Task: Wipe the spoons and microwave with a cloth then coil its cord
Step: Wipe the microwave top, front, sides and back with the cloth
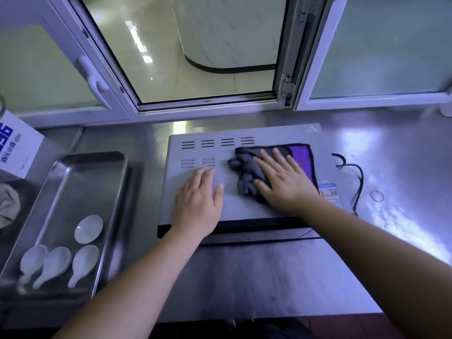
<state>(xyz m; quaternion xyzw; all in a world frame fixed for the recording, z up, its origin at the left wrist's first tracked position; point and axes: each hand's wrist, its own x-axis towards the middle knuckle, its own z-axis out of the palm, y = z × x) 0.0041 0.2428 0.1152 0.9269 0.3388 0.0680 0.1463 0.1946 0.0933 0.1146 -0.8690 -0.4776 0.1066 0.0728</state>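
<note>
Grey-and-purple cloth (pixel 247 172) lies on the right half of the microwave (pixel 274 135) top, directly under the right hand (pixel 283 182). That hand's fingers are straight and spread, pressing down on the cloth rather than gripping it. The cloth's long axis runs roughly left to right across the top. Its bunched grey folds sit past the fingertips toward the left, and a flat purple corner points to the far right. Any next wiping stroke probably goes leftward, since the bare metal lies that way. The left hand (pixel 198 201) rests flat on that bare stretch just beside the cloth, fingers straight and close together near the vent slots. It holds nothing and seems to steady the appliance. The black cord (pixel 359 177) lies loose on the steel counter (pixel 244 277) just right of the microwave. It runs mostly near to far with a curl at its far end, and the right hand is clearly the nearer one to it; coiling looks not yet begun. Four white spoons (pixel 56 263) lie in a steel tray (pixel 85 187) well to the left, three of them side by side with their handles pointing toward the person.
</note>
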